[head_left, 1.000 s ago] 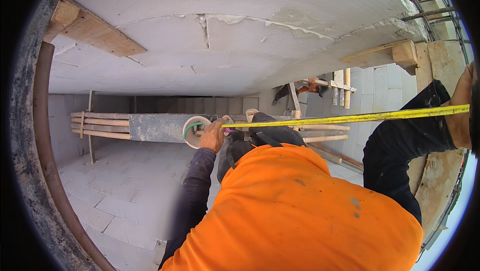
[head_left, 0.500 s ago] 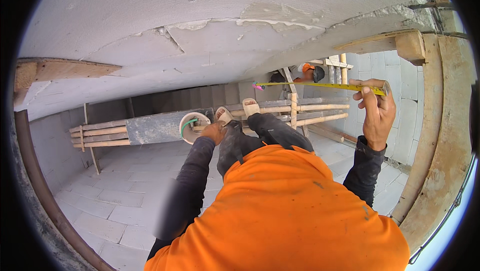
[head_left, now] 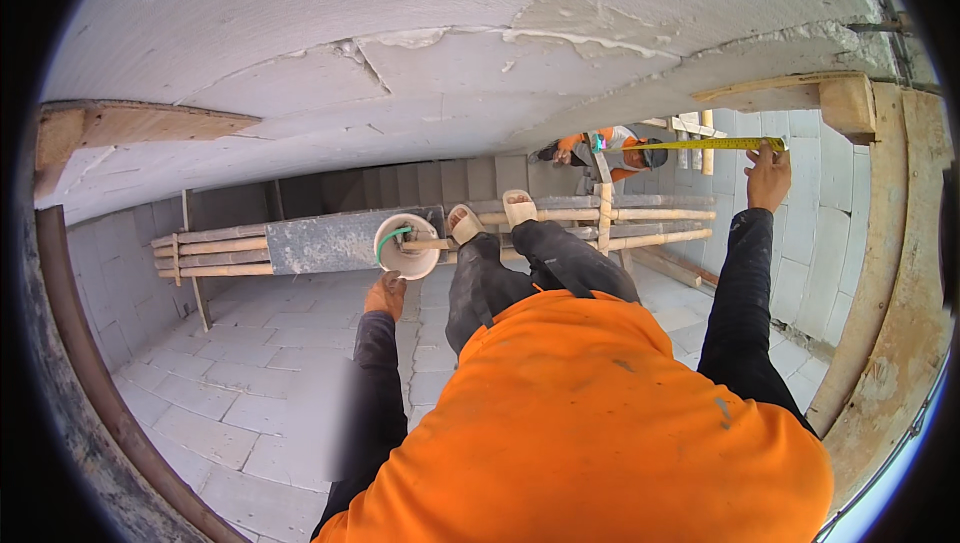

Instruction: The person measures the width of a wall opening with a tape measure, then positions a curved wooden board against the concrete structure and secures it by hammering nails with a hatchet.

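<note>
At the upper right, my right hand point(head_left: 768, 179) is raised and pinches the end of a yellow measuring tape blade point(head_left: 700, 145). The blade runs leftward to a small bright pink and teal tape case point(head_left: 600, 141), close to the co-worker below. My left hand point(head_left: 385, 295) hangs just on the near side of a white bucket point(head_left: 424, 261), its fingers loosely bent with nothing visible in them. Whether it touches the bucket cannot be made out. Inside the bucket lie a green loop and a wooden handle point(head_left: 428, 244).
My sandalled feet point(head_left: 519, 207) stand on a bamboo scaffold point(head_left: 640, 214) with a grey plank point(head_left: 318, 243). A co-worker point(head_left: 640, 155) in a dark cap is below, past the scaffold post. A pale block wall point(head_left: 300, 18) rises ahead; timber boards point(head_left: 880, 243) stand at right.
My right hand has reached farther up and away with the tape end. My left hand has moved left and nearer me, away from my leg. More of the co-worker shows.
</note>
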Demonstrator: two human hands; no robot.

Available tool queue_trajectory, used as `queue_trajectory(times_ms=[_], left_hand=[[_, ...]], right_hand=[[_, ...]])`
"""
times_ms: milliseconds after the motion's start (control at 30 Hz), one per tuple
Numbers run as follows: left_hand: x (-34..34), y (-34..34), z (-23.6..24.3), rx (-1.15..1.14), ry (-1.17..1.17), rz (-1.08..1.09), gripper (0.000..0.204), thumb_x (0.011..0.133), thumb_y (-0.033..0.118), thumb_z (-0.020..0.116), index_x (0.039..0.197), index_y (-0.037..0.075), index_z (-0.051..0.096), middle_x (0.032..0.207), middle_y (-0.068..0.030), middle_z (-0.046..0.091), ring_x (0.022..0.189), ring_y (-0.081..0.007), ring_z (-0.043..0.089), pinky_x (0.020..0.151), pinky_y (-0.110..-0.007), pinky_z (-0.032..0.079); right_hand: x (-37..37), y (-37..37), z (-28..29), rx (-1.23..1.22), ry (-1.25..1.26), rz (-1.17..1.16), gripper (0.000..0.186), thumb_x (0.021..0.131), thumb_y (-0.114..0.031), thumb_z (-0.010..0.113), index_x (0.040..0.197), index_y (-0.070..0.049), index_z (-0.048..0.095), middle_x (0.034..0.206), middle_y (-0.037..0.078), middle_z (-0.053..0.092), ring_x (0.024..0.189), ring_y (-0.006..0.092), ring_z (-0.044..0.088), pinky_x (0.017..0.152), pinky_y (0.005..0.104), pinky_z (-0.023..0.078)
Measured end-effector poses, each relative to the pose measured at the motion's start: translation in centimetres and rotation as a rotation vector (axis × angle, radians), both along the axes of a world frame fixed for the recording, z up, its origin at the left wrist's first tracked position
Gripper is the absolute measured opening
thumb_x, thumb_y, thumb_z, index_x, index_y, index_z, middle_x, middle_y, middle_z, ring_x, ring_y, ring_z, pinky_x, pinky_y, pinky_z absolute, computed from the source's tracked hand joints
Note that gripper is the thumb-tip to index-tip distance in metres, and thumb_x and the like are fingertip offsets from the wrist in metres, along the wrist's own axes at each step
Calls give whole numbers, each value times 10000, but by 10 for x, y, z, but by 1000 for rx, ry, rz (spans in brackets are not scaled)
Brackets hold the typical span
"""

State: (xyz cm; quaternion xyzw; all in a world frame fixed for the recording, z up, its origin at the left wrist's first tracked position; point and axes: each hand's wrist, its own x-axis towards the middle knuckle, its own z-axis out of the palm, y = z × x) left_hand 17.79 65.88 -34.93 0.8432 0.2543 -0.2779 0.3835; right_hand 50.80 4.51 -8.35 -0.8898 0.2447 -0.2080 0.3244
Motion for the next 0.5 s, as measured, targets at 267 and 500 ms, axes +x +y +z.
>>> queue_trajectory(times_ms=[267, 500], left_hand=[[-77, -21, -15, -8, -56, 122, 431, 961, 320, 634, 1282, 37, 673, 1123, -245, 735, 1072, -399, 703, 948, -450, 539], [-117, -38, 2, 42, -34, 244, 432, 950, 323, 644, 1253, 17, 689, 1145, -253, 728, 1078, -413, 698, 951, -440, 542]], right_hand=[[45, -65, -99, -291, 59, -63, 290, 972, -249, 625, 1114, 0, 664, 966, 140, 770, 823, 203, 784, 538, 316, 601], [72, -49, -117, -299, 211, -106, 399, 929, -363, 568, 1107, -20, 667, 1069, 255, 732, 1015, 466, 686, 892, 533, 513]])
